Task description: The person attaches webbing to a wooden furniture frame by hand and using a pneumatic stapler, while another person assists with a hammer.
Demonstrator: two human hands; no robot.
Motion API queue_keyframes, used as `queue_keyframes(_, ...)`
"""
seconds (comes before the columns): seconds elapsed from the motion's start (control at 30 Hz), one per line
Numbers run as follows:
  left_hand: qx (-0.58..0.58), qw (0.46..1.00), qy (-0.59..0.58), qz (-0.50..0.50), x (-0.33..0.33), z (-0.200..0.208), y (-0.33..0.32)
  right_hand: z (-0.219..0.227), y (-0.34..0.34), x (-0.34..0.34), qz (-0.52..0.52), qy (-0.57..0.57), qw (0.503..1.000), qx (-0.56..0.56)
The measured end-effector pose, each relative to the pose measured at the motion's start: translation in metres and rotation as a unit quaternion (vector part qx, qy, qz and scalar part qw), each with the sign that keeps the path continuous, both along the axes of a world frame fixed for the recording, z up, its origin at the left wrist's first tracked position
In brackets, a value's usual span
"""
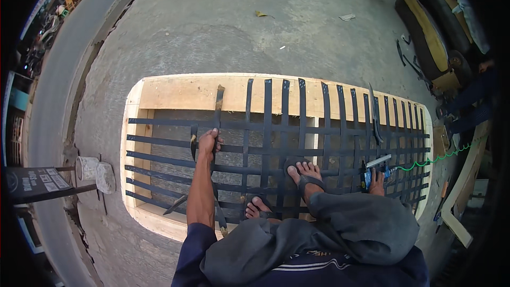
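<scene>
A pale wooden frame (180, 87) lies on the ground with black webbing straps (267, 106) woven across it both ways. My left hand (209, 142) is closed round a loose black strap (218, 107), whose upper end lies over the frame's far board. My right hand (376, 182) grips a blue air staple gun (366, 177) that rests low over the webbing at the right. A green coiled air hose (425, 162) runs from the gun to the right. Both my sandalled feet (307, 172) stand on the straps, between my hands.
Another black strip (375, 119) lies across the webbing at the right. Worn sofa parts (425, 26) and a person's dark-clothed legs (473, 101) are at the right. A signboard (40, 185) and a concrete-filled bucket (87, 170) stand at the left, beside a road (64, 101).
</scene>
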State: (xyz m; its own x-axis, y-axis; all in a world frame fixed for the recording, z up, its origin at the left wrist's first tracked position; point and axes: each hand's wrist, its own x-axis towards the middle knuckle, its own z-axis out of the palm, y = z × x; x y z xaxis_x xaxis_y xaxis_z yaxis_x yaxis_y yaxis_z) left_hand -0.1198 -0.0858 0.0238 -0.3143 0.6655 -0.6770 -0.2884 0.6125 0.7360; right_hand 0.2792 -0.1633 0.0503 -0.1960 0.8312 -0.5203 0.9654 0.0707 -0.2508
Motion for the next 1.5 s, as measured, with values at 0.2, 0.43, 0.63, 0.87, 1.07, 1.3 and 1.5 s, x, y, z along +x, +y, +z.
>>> queue_keyframes(0.2,0.025,0.999,-0.019,-0.028,0.016,0.024,0.014,0.020,0.008,0.003,0.026,-0.016,0.999,0.015)
queue_keyframes(0.43,0.065,0.997,-0.043,-0.003,0.029,-0.006,-0.008,0.004,0.002,0.005,0.080,-0.003,0.996,0.029)
queue_keyframes(0.63,0.091,0.994,-0.055,-0.004,0.045,0.031,-0.014,0.017,-0.044,0.361,-0.017,-0.141,0.990,0.009)
queue_keyframes(0.87,0.142,0.985,-0.029,0.093,0.028,0.109,-0.091,0.068,0.031,0.327,-0.027,-0.210,0.975,-0.066)
queue_keyframes(1.07,0.128,0.979,0.038,0.157,0.005,0.108,-0.196,0.116,0.120,0.236,-0.013,-0.180,0.984,0.003)
queue_keyframes(1.3,0.009,0.966,0.210,0.152,0.042,0.173,-0.247,0.135,0.165,0.161,0.062,-0.085,0.994,0.042)
queue_keyframes(1.5,-0.001,0.962,0.215,0.167,0.063,0.220,-0.321,0.097,0.180,0.089,0.209,-0.017,0.977,0.038)
